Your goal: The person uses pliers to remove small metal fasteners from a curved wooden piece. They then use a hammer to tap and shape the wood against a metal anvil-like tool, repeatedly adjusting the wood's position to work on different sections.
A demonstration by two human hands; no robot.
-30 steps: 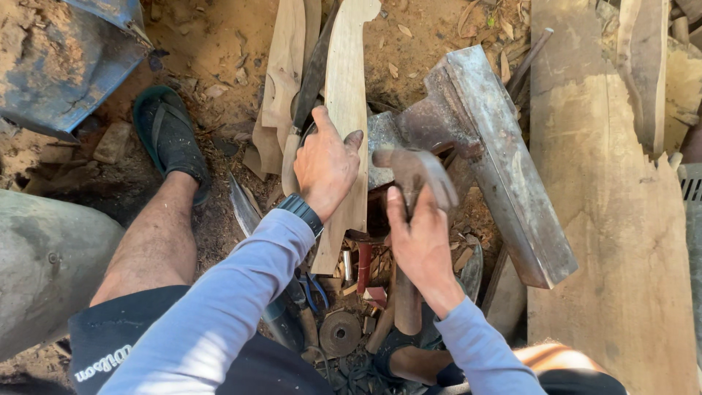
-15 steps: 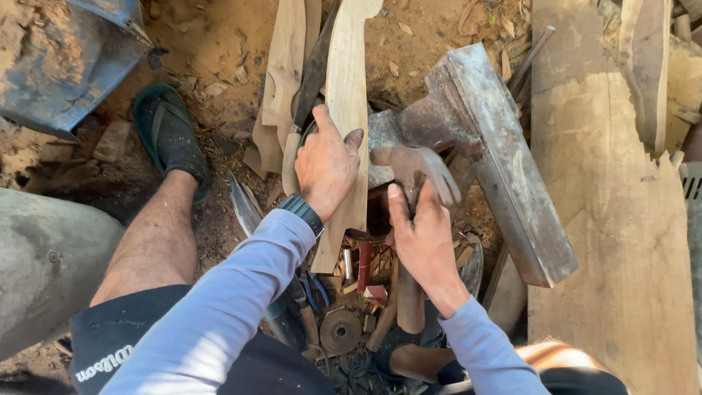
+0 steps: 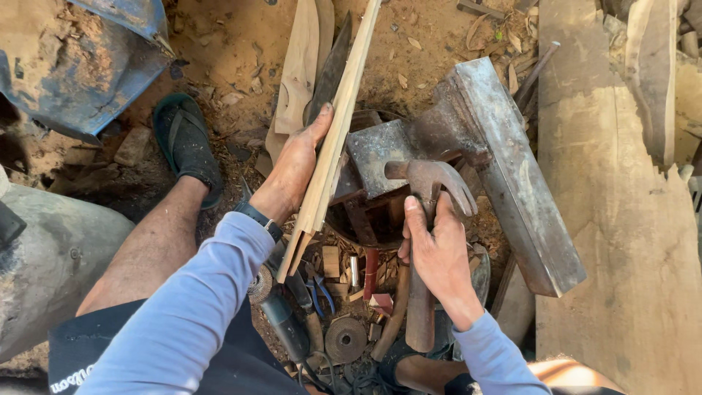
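- Since the earlier frame, you have turned the wooden piece (image 3: 333, 143) from lying flat and broad to standing on its thin edge, and your right hand has slid down the hammer.
- Your left hand (image 3: 292, 172) is wrapped around the wooden piece near its lower half, thumb pressed on its side. The piece's long axis runs from near your lap up and slightly right, away from you.
- Your right hand (image 3: 437, 256) is closed firmly around the claw hammer (image 3: 425, 219) just below its rusty head, handle trailing toward your body.
- The hammer head sits just right of the wood, beside the steel anvil block (image 3: 504, 161).
- Pliers (image 3: 319, 287), a grinder (image 3: 281, 322) and scraps lie below on the dirt.
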